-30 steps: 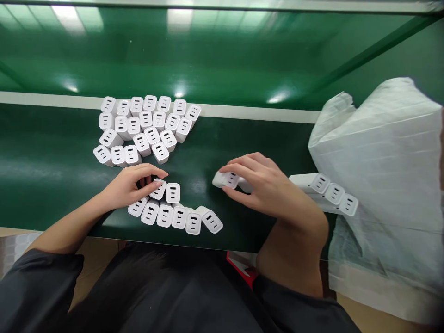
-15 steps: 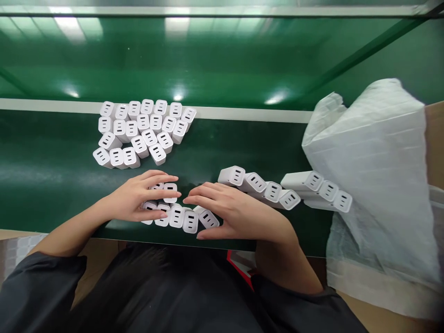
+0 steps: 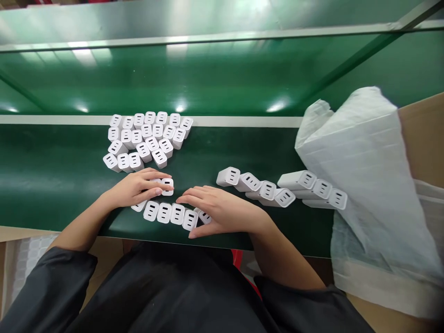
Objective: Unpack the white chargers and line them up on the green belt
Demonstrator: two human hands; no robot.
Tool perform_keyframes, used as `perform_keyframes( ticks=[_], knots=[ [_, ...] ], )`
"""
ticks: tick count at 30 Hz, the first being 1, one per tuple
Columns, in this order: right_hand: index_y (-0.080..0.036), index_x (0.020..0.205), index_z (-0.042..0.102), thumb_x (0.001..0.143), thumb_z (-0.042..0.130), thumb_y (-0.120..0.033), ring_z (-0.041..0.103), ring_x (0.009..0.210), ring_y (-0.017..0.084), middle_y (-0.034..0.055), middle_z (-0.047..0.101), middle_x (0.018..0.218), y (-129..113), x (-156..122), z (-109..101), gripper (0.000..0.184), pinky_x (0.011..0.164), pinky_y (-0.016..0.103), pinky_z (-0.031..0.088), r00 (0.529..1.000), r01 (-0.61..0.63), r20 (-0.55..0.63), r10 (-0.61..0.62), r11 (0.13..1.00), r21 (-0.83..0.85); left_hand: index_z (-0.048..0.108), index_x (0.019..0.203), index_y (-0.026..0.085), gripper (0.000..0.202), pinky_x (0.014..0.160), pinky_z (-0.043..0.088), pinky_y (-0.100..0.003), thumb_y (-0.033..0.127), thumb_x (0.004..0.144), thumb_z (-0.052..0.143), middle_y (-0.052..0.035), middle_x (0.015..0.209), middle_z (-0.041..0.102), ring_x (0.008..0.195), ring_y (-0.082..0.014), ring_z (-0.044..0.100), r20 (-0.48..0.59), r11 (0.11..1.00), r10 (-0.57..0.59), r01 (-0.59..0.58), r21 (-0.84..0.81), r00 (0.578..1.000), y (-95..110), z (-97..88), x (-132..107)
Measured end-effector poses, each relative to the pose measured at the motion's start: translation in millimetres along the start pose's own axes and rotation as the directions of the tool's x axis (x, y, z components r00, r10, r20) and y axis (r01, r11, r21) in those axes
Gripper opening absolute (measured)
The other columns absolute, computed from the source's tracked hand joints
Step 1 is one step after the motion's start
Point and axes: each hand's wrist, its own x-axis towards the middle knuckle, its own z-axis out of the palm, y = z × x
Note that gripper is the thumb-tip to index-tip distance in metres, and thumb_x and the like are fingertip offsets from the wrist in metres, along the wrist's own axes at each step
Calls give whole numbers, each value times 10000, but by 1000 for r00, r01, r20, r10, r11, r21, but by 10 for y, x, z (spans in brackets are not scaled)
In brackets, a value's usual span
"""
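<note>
My left hand point(image 3: 141, 187) lies over a pair of white chargers, its fingers stretched across the tops. One charger point(image 3: 167, 187) shows between its fingertips; the other is mostly covered. Below them, a slanting row of white chargers point(image 3: 164, 212) stands upright on the green table, slotted faces up. At the right end of that row, my right hand point(image 3: 215, 210) curves with thumb and fingers apart. Its thumb is by the end charger point(image 3: 190, 219), and another charger point(image 3: 204, 216) is partly hidden beneath the palm. Whether either hand presses on the chargers I cannot tell.
A large cluster of chargers point(image 3: 147, 134) stands at the back left. Tilted chargers lean in a line point(image 3: 249, 181) right of centre, and stacked ones point(image 3: 322, 188) lie farther right. White wrapping point(image 3: 364, 185) hangs over a cardboard box point(image 3: 421, 134) at the right.
My left thumb has drawn up from the front row to the pair behind it. My right hand has shifted slightly left along the row. The camera view has tilted up.
</note>
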Motion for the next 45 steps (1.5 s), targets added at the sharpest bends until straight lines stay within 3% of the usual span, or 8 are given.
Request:
perform_keyframes(
  ticks=[6, 10, 15, 24, 30, 36, 41, 45],
  knots=[
    [-179, 1312, 576, 830, 664, -629, 614, 1084, 282, 115, 635, 1222, 52, -115, -160, 665, 914, 397, 479, 996, -87, 13, 86, 994, 69, 664, 1234, 262, 382, 1000, 450, -331, 449, 1012, 415, -58, 1373, 588, 1194, -211, 572, -9, 997, -45, 46, 59, 999, 45, -152, -46],
    [-209, 1367, 545, 825, 665, -631, 615, 1091, 275, 102, 623, 1249, 37, -201, -258, 698, 924, 391, 486, 991, -130, 21, 129, 988, 84, 587, 1199, 210, 413, 775, 491, -303, 527, 950, 503, -78, 1278, 622, 1021, -217, 626, -29, 947, -204, 204, 249, 979, 225, -92, 36],
    [-222, 1385, 537, 841, 647, -625, 624, 1074, 269, 94, 634, 1230, 22, -182, -251, 685, 916, 393, 496, 988, -151, 56, 146, 984, 90, 532, 1125, 196, 283, 714, 458, -285, 402, 931, 527, -49, 1076, 668, 915, -209, 640, -41, 901, -309, 306, 308, 950, 294, -80, 118],
    [-220, 1390, 534, 877, 586, -640, 623, 1116, 295, 112, 625, 1276, 78, -155, -199, 665, 911, 419, 510, 982, -180, 54, 179, 983, 22, 527, 1307, 275, 406, 915, 459, -274, 409, 925, 497, -22, 1310, 609, 1100, -192, 616, 6, 868, -437, 420, 265, 899, 187, -361, -619],
    [-200, 1379, 522, 934, 568, -541, 615, 1137, 286, 131, 612, 1303, -48, -20, -32, 563, 925, 437, 516, 991, -26, -134, 18, 998, -60, 529, 1316, 302, 401, 944, 467, -288, 384, 926, 485, -18, 1349, 586, 1148, -197, 592, -59, 830, -503, 501, 247, 862, 183, -364, -1009],
    [-154, 1352, 519, 953, 598, -417, 629, 1093, 269, 138, 632, 1265, -296, 280, 91, 485, 886, 417, 533, 985, -2, -167, -29, 983, -182, 487, 1348, 318, 394, 868, 523, -284, 404, 966, 447, -24, 1408, 553, 1165, -196, 607, -164, 746, -582, 603, 282, 796, 462, -67, -1317],
    [-129, 1352, 516, 901, 664, -450, 639, 1015, 288, 153, 649, 1207, -510, 641, 169, 573, 830, 414, 533, 999, 30, 25, -23, 952, -306, 451, 1397, 277, 482, 774, 578, -314, 488, 965, 480, -76, 1461, 512, 1245, -246, 578, -348, 670, -561, 659, 343, 751, 691, 388, -1248],
    [-101, 1330, 525, 912, 647, -351, 626, 985, 293, 142, 660, 1124, -592, 903, 191, 503, 831, 422, 528, 992, 10, 122, 33, 942, -336, 447, 1409, 247, 508, 673, 586, -301, 471, 958, 519, -106, 1464, 510, 1234, -256, 590, -429, 634, -521, 671, 385, 738, 667, 588, -1101]
  ],
)
